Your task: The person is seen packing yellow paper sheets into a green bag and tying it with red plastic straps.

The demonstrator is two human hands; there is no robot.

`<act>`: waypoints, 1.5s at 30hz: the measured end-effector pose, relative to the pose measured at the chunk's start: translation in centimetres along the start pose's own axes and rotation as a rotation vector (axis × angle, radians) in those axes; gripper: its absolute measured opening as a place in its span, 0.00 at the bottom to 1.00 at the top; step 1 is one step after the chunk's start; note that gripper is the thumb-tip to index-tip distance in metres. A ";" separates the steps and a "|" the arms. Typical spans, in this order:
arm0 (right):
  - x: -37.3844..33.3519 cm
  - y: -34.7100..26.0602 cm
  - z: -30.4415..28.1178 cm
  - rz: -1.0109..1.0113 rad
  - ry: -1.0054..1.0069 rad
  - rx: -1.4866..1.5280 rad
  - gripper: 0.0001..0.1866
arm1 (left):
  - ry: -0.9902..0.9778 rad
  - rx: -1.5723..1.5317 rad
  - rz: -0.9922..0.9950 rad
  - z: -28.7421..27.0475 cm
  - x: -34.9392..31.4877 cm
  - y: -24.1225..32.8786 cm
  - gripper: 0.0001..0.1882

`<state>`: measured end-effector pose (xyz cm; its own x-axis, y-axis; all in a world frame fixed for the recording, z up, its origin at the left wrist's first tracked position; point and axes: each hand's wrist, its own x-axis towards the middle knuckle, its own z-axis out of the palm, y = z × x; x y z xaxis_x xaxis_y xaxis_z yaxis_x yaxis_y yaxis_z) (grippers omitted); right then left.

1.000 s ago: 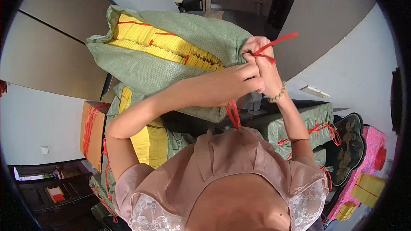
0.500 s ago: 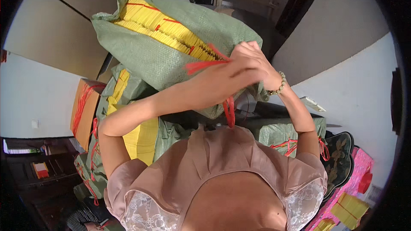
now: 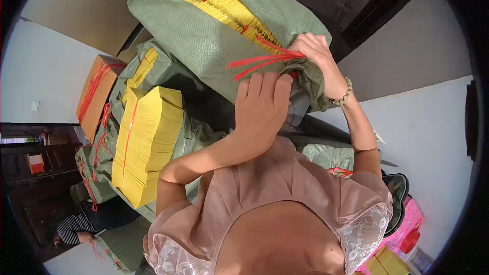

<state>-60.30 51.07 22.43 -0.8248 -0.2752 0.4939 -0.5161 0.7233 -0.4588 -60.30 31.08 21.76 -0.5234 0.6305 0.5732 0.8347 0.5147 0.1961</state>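
Note:
A large green woven sack point(image 3: 204, 40) lies tilted in front of me, its long opening showing packed stacks of yellow paper point(image 3: 224, 7) tied with red bands. My right hand point(image 3: 311, 48) is closed around the gathered corner of the sack at the right. Loose ends of red string point(image 3: 265, 60) stick out leftward from beneath that hand. Just below the strands is my left hand point(image 3: 262, 107), back toward me, fingers curled against the sack's near edge. A bit of red shows beside its index finger; what those fingers grip is hidden.
At the left stand a yellow paper bundle point(image 3: 147, 145), more green sacks point(image 3: 97, 168) and a cardboard box point(image 3: 97, 94) with red string. Another green sack point(image 3: 331, 155) is at the right. A person in striped sleeves point(image 3: 74, 224) bends at the lower left. A grey wall point(image 3: 397, 46) borders the right.
My left hand has come back from across the right hand to the sack's near edge. The red loop below the sack is no longer visible. My view has shifted, revealing more yellow paper at left.

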 end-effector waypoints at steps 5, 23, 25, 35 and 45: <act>-0.1 0.5 0.4 0.008 0.007 -0.019 0.13 | 0.080 -0.143 0.103 -1.7 -1.0 -0.3 0.17; -0.7 0.4 0.5 0.013 0.075 0.006 0.12 | -0.956 -0.861 -0.606 -17.8 1.4 -30.1 0.12; -0.5 0.2 0.6 0.002 0.103 -0.007 0.13 | -0.982 -0.608 -0.634 -20.6 5.1 -35.4 0.12; -0.3 -0.1 0.9 -0.026 0.076 0.050 0.14 | -0.159 -0.119 0.003 -14.6 26.4 -32.4 0.25; -0.6 0.1 0.1 0.028 0.094 0.051 0.13 | 0.496 -0.374 0.020 -7.3 6.2 -11.8 0.09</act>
<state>-59.89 51.22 21.98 -0.8152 -0.1931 0.5460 -0.5060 0.6963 -0.5091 -72.16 24.63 28.78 -0.4406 0.2468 0.8631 0.8938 0.2106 0.3960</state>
